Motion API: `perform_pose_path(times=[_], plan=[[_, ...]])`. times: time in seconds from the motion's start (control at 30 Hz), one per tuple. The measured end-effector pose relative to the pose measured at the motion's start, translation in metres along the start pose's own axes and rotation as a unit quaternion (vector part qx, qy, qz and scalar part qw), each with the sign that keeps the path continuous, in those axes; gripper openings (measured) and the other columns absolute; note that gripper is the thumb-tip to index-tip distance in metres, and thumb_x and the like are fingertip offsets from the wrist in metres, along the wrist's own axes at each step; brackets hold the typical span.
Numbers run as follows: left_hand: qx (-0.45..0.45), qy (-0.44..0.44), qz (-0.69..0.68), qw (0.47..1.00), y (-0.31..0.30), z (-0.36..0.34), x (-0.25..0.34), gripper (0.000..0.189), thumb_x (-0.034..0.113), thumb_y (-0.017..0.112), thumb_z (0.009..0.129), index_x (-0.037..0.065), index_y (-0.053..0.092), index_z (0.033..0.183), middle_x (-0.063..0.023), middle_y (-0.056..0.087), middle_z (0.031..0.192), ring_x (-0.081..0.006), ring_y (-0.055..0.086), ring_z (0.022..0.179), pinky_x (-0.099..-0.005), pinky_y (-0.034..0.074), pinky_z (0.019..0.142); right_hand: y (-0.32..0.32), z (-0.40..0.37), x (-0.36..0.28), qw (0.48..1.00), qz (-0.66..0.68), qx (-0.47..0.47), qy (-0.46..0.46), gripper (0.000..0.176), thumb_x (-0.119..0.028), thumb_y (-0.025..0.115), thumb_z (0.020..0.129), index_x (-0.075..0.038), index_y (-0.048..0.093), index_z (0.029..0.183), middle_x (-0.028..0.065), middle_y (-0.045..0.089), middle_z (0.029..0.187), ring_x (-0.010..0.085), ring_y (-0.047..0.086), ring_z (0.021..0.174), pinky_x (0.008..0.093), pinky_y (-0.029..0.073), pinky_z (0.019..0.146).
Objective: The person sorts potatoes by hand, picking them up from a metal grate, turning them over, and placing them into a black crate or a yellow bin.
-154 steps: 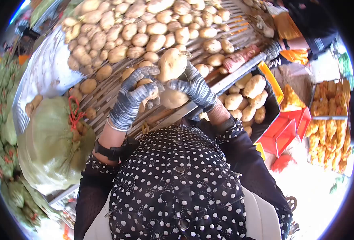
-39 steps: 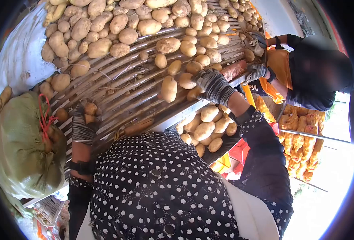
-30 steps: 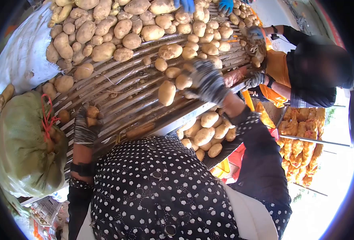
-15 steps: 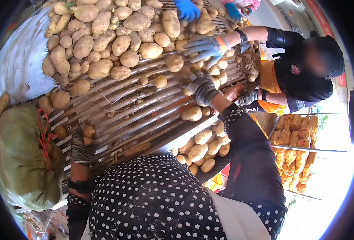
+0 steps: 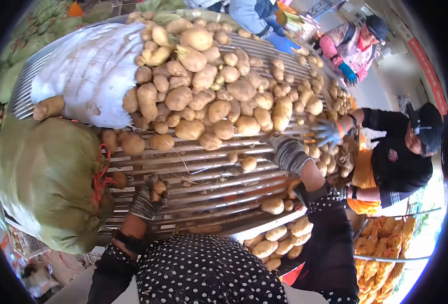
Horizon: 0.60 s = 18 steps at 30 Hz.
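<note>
A slatted counter [image 5: 209,177] is carrying a heap of potatoes [image 5: 209,96], with a green sack [image 5: 47,177] lying at its left end. The person seems to be sorting. The right hand [image 5: 290,154] is hanging over the slats at the heap's near edge, fingers bent downward; whether they are holding anything I cannot tell. The left hand [image 5: 148,200] is holding a small potato [image 5: 158,187] just above the slats, fingers curled close around it. Taking another would call for the right fingers spreading over a single potato.
</note>
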<state>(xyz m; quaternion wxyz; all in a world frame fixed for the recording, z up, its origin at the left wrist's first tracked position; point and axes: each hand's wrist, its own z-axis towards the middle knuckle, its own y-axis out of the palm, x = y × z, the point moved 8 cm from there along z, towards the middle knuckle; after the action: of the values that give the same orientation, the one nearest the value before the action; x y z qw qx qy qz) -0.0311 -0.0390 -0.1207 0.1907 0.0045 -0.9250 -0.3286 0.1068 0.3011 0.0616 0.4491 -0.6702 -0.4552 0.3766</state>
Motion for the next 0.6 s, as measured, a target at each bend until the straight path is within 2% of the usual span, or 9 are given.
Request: perform_pose_path(times=[0.03, 0.17, 0.23, 0.3, 0.43, 0.47, 0.5, 0.57, 0.6], plan=[[0.0, 0.012, -0.006, 1.0, -0.001, 0.001, 0.0, 0.025, 0.032, 0.063, 0.082, 0.013, 0.054, 0.095, -0.0104, 0.063, 0.079, -0.0266, 0.058, 0.052, -0.037, 0.047, 0.039, -0.022, 0.016, -0.014, 0.997, 0.064, 0.047, -0.009, 0.041, -0.031, 0.065, 0.078, -0.01, 0.057, 0.112, 0.0182, 0.06, 0.103, 0.0352, 0.058, 0.094, 0.0429, 0.047, 0.081], [-0.03, 0.002, 0.004, 1.0, 0.007, -0.001, 0.003, 0.025, 0.032, 0.062, 0.084, 0.012, 0.053, 0.097, -0.0117, 0.064, 0.079, -0.0244, 0.059, 0.05, -0.033, 0.045, 0.036, -0.106, 0.097, -0.06, 0.963, 0.071, 0.239, -0.102, 0.038, -0.027, 0.068, 0.077, -0.011, 0.058, 0.11, 0.0134, 0.059, 0.107, 0.0312, 0.057, 0.099, 0.0395, 0.046, 0.085], [0.035, 0.0, 0.051, 0.998, 0.004, -0.004, 0.003, 0.026, 0.032, 0.061, 0.085, 0.012, 0.053, 0.1, -0.0109, 0.064, 0.079, -0.0231, 0.059, 0.049, -0.0323, 0.045, 0.036, -0.146, 0.132, -0.097, 0.934, 0.081, 0.307, -0.164, 0.037, -0.027, 0.067, 0.077, -0.012, 0.059, 0.11, 0.0134, 0.058, 0.109, 0.0312, 0.057, 0.1, 0.039, 0.046, 0.086], [0.05, -0.003, 0.049, 0.998, 0.009, -0.008, 0.004, 0.027, 0.032, 0.061, 0.085, 0.012, 0.052, 0.101, -0.0106, 0.064, 0.078, -0.0224, 0.059, 0.049, -0.0314, 0.044, 0.035, -0.172, 0.166, -0.146, 0.911, 0.064, 0.346, -0.214, 0.038, -0.025, 0.068, 0.077, -0.011, 0.058, 0.11, 0.012, 0.058, 0.11, 0.0318, 0.057, 0.098, 0.0396, 0.047, 0.083], [0.039, -0.006, 0.037, 0.999, 0.009, -0.01, 0.003, 0.025, 0.03, 0.061, 0.085, 0.01, 0.053, 0.097, -0.011, 0.063, 0.077, -0.0222, 0.059, 0.049, -0.0301, 0.043, 0.035, -0.162, 0.24, -0.196, 0.924, 0.021, 0.315, -0.218, 0.047, -0.032, 0.065, 0.08, -0.012, 0.053, 0.12, 0.0131, 0.055, 0.115, 0.032, 0.054, 0.106, 0.0403, 0.043, 0.091], [0.03, -0.001, 0.035, 0.999, 0.012, -0.012, 0.005, 0.024, 0.031, 0.063, 0.084, 0.011, 0.053, 0.095, -0.0127, 0.063, 0.077, -0.0243, 0.059, 0.05, -0.032, 0.045, 0.036, -0.149, 0.258, -0.193, 0.949, -0.027, 0.265, -0.171, 0.057, -0.042, 0.059, 0.083, -0.013, 0.044, 0.13, 0.0139, 0.05, 0.125, 0.0321, 0.048, 0.116, 0.0414, 0.038, 0.098], [0.02, 0.002, 0.032, 0.999, 0.014, -0.013, 0.006, 0.024, 0.031, 0.064, 0.083, 0.012, 0.053, 0.093, -0.0144, 0.063, 0.077, -0.0264, 0.06, 0.051, -0.0339, 0.046, 0.037, -0.142, 0.255, -0.196, 0.95, -0.024, 0.258, -0.172, 0.057, -0.042, 0.059, 0.083, -0.013, 0.044, 0.13, 0.0139, 0.05, 0.125, 0.0321, 0.048, 0.116, 0.0414, 0.038, 0.098], [0.033, -0.009, 0.026, 0.999, 0.006, -0.008, 0.0, 0.023, 0.029, 0.065, 0.083, 0.011, 0.054, 0.092, -0.0142, 0.063, 0.077, -0.0261, 0.059, 0.05, -0.0338, 0.046, 0.037, -0.128, 0.248, -0.184, 0.954, -0.135, 0.262, -0.058, 0.067, -0.051, 0.052, 0.085, -0.013, 0.035, 0.136, 0.0143, 0.044, 0.134, 0.0314, 0.043, 0.122, 0.0418, 0.036, 0.101], [0.024, -0.002, 0.017, 1.0, 0.007, -0.007, 0.0, 0.023, 0.029, 0.064, 0.083, 0.011, 0.053, 0.092, -0.0146, 0.063, 0.077, -0.0263, 0.059, 0.051, -0.0337, 0.046, 0.037, -0.119, 0.249, -0.172, 0.971, -0.104, 0.211, -0.042, 0.072, -0.056, 0.046, 0.086, -0.012, 0.028, 0.14, 0.0152, 0.041, 0.137, 0.0317, 0.041, 0.125, 0.0402, 0.034, 0.103]])
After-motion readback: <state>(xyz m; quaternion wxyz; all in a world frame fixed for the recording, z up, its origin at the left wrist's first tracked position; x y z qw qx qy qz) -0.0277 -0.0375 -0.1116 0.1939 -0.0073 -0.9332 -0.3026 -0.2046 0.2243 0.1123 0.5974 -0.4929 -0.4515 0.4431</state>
